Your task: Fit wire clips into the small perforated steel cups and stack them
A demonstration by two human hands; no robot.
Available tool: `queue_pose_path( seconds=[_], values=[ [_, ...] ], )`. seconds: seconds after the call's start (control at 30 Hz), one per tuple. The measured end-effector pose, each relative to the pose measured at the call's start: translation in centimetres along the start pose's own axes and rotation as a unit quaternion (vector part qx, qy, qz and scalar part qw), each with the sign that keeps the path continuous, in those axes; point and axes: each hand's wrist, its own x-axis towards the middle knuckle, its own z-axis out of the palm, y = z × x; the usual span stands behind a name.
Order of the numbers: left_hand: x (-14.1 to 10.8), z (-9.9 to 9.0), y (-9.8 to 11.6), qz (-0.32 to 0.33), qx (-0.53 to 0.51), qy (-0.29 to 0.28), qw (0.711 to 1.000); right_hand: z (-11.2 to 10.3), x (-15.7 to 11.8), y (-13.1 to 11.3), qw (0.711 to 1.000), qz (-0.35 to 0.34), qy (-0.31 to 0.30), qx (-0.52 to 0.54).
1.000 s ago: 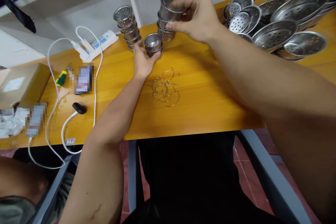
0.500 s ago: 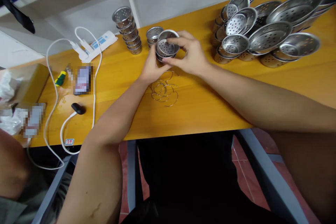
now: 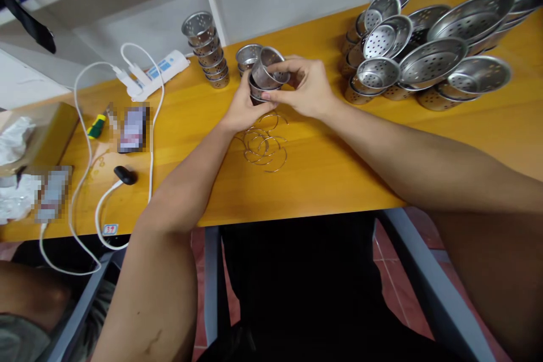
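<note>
My right hand (image 3: 303, 83) grips a small perforated metal cup (image 3: 268, 67), thumb low on its side and fingers at the rim. This cup is tilted over another metal cup (image 3: 258, 90) beneath it. Around the lower cup's left and front side curls my left hand (image 3: 246, 104). Just behind them stands one more small cup (image 3: 247, 55). Several thin wire rings (image 3: 265, 145) lie on the table in front of my hands. A tall stack of perforated cups (image 3: 211, 56) is to the left.
Many perforated cups and wide bowls (image 3: 432, 62) stand at the right. Left are a white power strip (image 3: 163, 74) with cables, a phone (image 3: 134, 129), a green-yellow tool (image 3: 97, 126), a black plug (image 3: 126, 175) and a cardboard box (image 3: 55, 136). Another person's limb shows at lower left.
The upper cup has tilted and risen a little out of the lower one, its inside now turned more to the right. My left hand has shifted slightly left.
</note>
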Motion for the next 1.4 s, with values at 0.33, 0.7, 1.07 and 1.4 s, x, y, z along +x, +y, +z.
queue_pose_path(
  seconds=[0.33, 0.7, 1.07, 1.4],
  values=[
    [-0.4, -0.2, 0.3, 0.011, -0.029, -0.041, 0.999, -0.6, 0.1, -0.3, 0.997, 0.053, -0.015, 0.060],
    [-0.3, -1.7, 3.6, -0.063, 0.026, 0.036, 0.997, -1.0, -0.4, 2.4, 0.994, -0.050, -0.018, -0.096],
    [-0.7, -2.1, 2.3, -0.062, 0.077, 0.045, 0.994, -1.3, -0.2, 3.7, 0.992, -0.028, 0.014, -0.122],
    [-0.7, -2.9, 0.3, -0.101, 0.105, 0.078, 0.986, -1.9, -0.5, 0.9, 0.983, -0.023, 0.063, -0.169]
  ],
)
